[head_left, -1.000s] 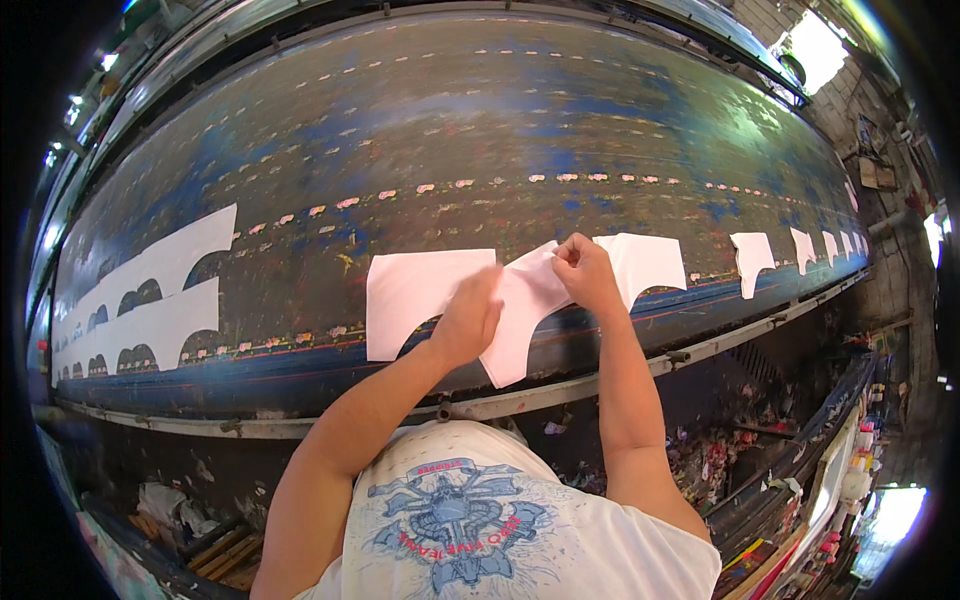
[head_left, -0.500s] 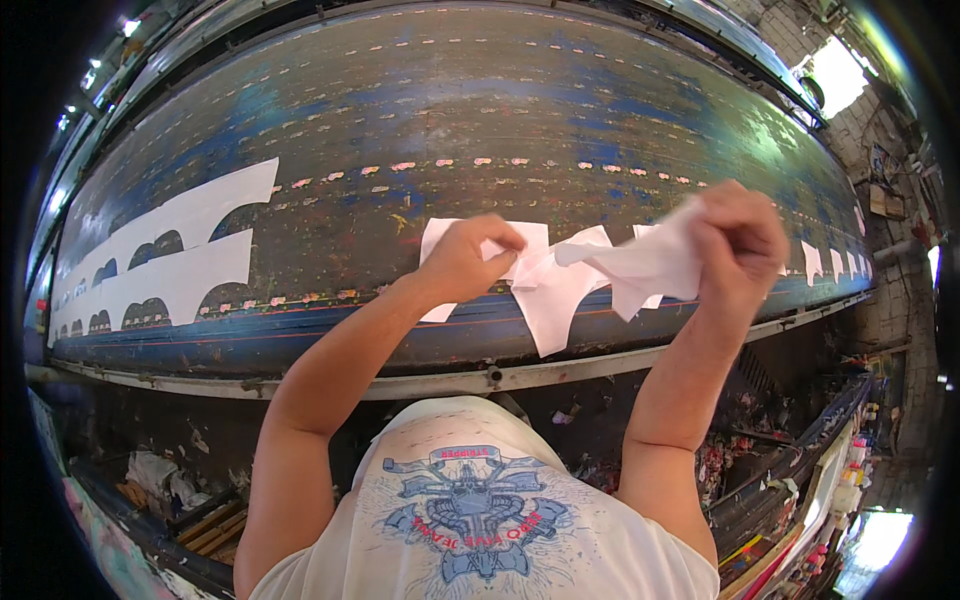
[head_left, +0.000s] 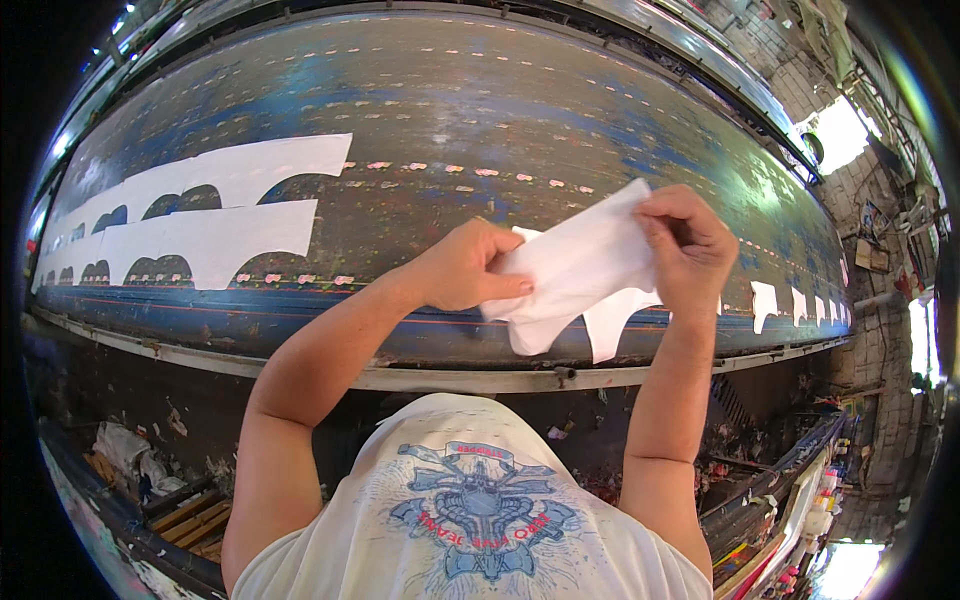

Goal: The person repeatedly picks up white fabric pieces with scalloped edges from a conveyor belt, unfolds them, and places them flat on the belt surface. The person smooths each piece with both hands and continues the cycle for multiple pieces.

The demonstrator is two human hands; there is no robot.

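Observation:
A white cut fabric piece [head_left: 585, 255] is spread between my two hands above the near side of a long dark table [head_left: 430, 130]. My left hand [head_left: 475, 265] grips its left end between thumb and fingers. At the upper right corner, my right hand [head_left: 690, 245] pinches the cloth. The lower edge hangs in loose folds. Beneath it, partly hidden, another white fabric piece [head_left: 608, 325] lies near the table's front edge. To the left, white pieces with scalloped lower edges lie flat in two rows, a back row [head_left: 250, 165] and a front row [head_left: 220, 230].
Several small white pieces [head_left: 764, 303] lie along the table's right end. A metal rail [head_left: 420, 379] borders the near edge. Rows of small printed floral marks [head_left: 487, 173] run along the tabletop. Scraps and wooden slats [head_left: 190, 520] are below, behind me.
My hands have drawn the fabric piece out between them, and it now looks smoother and wider. My right hand has come left and lower. The view has shifted, so the laid rows appear farther right.

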